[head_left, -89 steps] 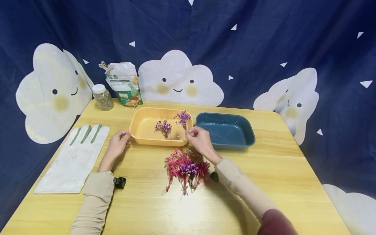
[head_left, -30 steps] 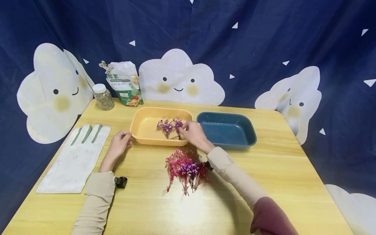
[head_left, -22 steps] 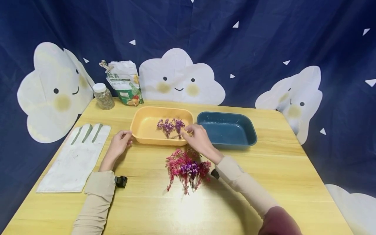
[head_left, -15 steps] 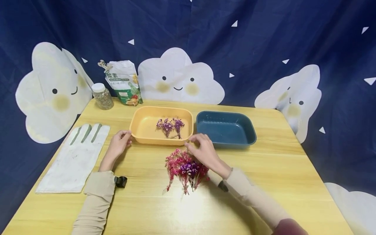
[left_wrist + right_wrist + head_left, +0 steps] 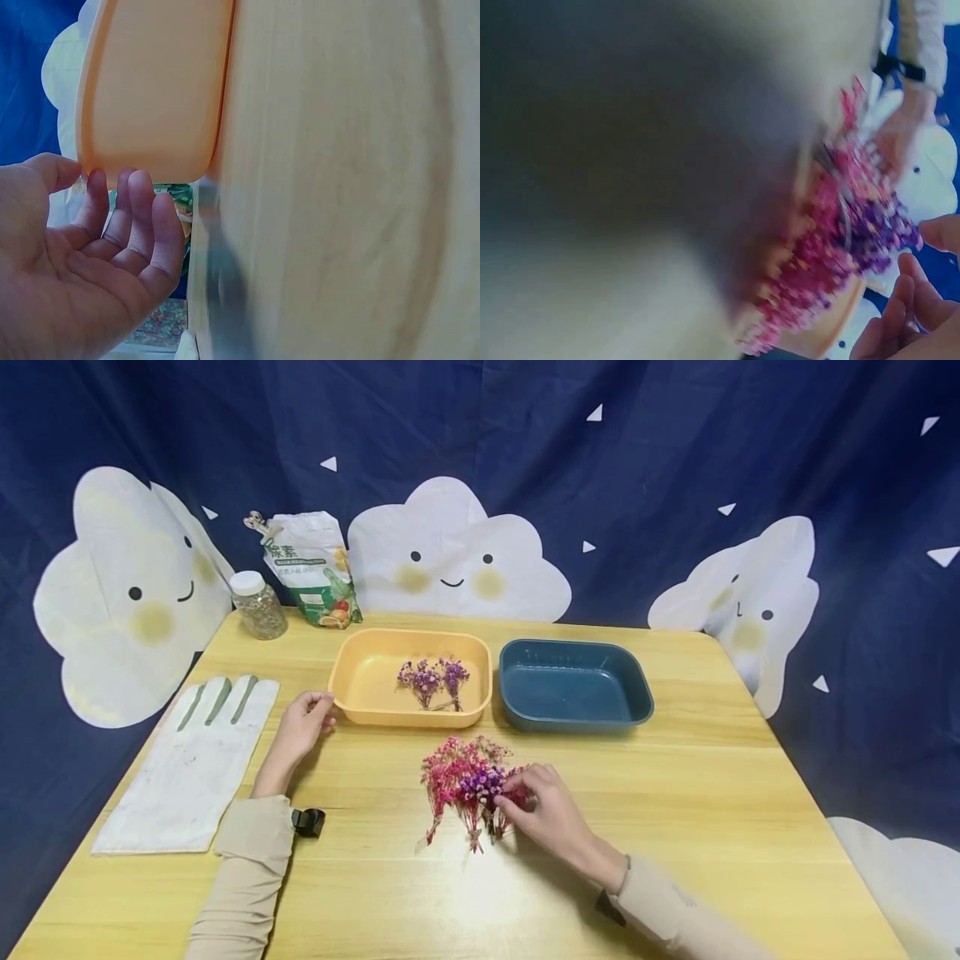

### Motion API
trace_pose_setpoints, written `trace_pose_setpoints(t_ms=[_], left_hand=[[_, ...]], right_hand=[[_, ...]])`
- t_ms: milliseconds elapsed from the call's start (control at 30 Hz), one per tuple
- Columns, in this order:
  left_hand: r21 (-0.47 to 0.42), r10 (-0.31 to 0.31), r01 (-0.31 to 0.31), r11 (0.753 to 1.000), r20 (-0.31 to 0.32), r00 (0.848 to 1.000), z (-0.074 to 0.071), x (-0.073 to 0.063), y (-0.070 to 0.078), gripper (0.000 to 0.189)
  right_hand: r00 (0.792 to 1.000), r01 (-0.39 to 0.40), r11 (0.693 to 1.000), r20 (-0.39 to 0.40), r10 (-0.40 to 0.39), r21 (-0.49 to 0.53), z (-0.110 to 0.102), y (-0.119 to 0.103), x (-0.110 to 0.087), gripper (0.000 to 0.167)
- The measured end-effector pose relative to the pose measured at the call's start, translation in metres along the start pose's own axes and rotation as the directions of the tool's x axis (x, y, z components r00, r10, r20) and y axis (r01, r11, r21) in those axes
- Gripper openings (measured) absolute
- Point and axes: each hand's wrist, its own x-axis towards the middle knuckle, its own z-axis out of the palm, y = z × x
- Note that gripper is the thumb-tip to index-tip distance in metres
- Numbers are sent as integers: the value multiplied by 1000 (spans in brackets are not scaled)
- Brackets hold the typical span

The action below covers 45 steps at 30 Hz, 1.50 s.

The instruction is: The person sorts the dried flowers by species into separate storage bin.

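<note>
My left hand (image 5: 303, 727) pinches the near left corner of a yellow plastic basin (image 5: 367, 718) between thumb and index finger. The left wrist view shows those fingertips at the rim (image 5: 86, 112), the other fingers loosely bent below. Two small purple dried flower sprigs (image 5: 423, 683) lie inside the basin. My right hand (image 5: 551, 814) is over the right side of a bunch of pink dried flowers (image 5: 450, 777) on the table. Its thumb and index finger are apart beside a purple dried flower cluster (image 5: 482, 783), also visible in the right wrist view (image 5: 874, 229).
A dark blue basin (image 5: 577, 724) stands right of the yellow one. White gloves (image 5: 180, 785) with green-grey stripes lie at the left. A white-lidded jar (image 5: 260, 610) and a clipped white and green bag (image 5: 311, 568) stand at the back left, before a cloud-printed curtain (image 5: 637, 443).
The right hand lowered a purple sprig into the yellow basin beside another and let go. It then came back toward me, over to the flower bunch. The left hand stayed at the corner.
</note>
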Motion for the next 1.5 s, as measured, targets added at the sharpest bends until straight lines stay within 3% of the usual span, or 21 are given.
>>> trace_pose_setpoints(t_ms=[133,300,700,900,1100,1500], left_hand=[[-5,9,-9,1000,-7,1000,0,1,-1,43],[-6,7,-7,1000,-2,1000,0,0,-1,44],[-3,12,-12,1000,2,1000,0,-1,1,44],[-10,9,-9,1000,1,1000,0,-1,1,45],[-7,5,-5,1000,2,1000,1,-1,1,45],[-31,9,-9,999,-4,1000,1,-1,1,42]], right_hand=[[995,-25,998,95,30,-58,5,3,-12,17],[973,-96,990,200,116,-107,9,5,-15,25],[973,-30,984,221,68,-174,17,7,-7,21],[967,-63,989,237,93,-134,19,6,-3,9],[953,-171,984,242,180,-56,16,6,-5,4],[925,-331,938,233,301,105,7,1,-11,6]])
